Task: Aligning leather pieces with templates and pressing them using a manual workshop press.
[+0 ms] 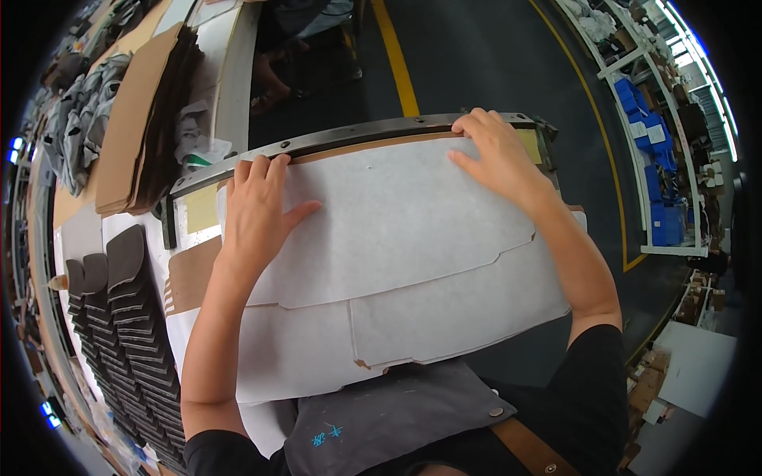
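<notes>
A large white sheet (397,214) with notched near edges lies before me, over more white-faced sheets (444,317). A strip of brown cardboard shows along its far edge, against a long metal bar (341,139) with bolts. My left hand (258,198) rests on the sheet's far left corner, fingertips at the bar and thumb stretched apart. At the far right, my right hand (500,155) lies with bent fingertips over the sheet's edge by the bar, its thumb apart on the sheet. Both hands press from above and neither is closed round anything.
Rows of dark grey foam-like pieces (119,293) overlap at my left. A stack of brown cardboard panels (139,119) stands behind them, beside grey cloth-like pieces (79,119). A shelf with blue bins (655,135) is at far right. Another person's arm (274,83) shows beyond the bar.
</notes>
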Action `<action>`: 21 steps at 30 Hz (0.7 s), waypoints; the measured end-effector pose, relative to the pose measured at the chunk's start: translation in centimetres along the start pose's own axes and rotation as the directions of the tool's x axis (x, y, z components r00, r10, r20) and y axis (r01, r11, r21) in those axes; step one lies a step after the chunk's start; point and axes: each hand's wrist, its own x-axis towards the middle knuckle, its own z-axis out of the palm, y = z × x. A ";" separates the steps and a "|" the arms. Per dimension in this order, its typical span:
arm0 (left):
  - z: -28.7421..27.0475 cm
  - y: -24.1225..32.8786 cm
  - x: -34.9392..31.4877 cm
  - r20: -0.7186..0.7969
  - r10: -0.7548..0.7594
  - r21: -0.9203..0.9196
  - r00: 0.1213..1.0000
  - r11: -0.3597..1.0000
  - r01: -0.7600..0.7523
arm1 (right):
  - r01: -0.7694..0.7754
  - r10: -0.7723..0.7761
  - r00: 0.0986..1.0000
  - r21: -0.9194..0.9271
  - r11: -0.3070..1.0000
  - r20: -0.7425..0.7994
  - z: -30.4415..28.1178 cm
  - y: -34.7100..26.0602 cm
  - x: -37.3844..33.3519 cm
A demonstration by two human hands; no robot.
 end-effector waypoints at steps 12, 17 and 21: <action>0.6 -0.8 1.0 -0.091 0.007 -0.096 0.996 0.995 -0.016 | -0.019 0.020 1.000 -0.151 0.988 0.009 -0.8 -1.4 0.6; 1.1 -1.2 1.3 -0.175 0.042 -0.129 0.984 0.990 -0.065 | -0.036 0.038 0.999 0.065 0.997 -0.035 -1.0 -0.7 1.2; 1.0 -1.7 1.8 -0.190 0.079 -0.262 0.979 0.956 -0.128 | 0.048 -0.044 0.999 0.175 0.983 -0.024 -2.2 -0.6 1.2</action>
